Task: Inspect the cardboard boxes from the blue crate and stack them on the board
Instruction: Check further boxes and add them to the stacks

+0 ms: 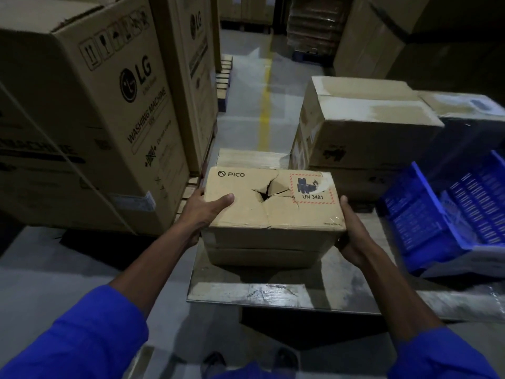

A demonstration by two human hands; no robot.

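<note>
Head view: a torn PICO box (272,203) is gripped at both ends, left hand (203,207) and right hand (348,233) each curled round a side, likely so its damaged top can be checked. It is held just above, or on, the board (355,294), beside stacked boxes (363,127) and the blue crate (426,217). LG cartons (90,105) line a dim warehouse floor (54,283).

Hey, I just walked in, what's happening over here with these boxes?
A person in blue sleeves holds a small PICO cardboard box between both hands: the left hand has its thumb on the top and the right hand cups the other end. The top panel is caved in and torn near the middle. The box is over a wrapped board, beside a stack of bigger cartons. The blue crate sits tilted to the right.
</note>
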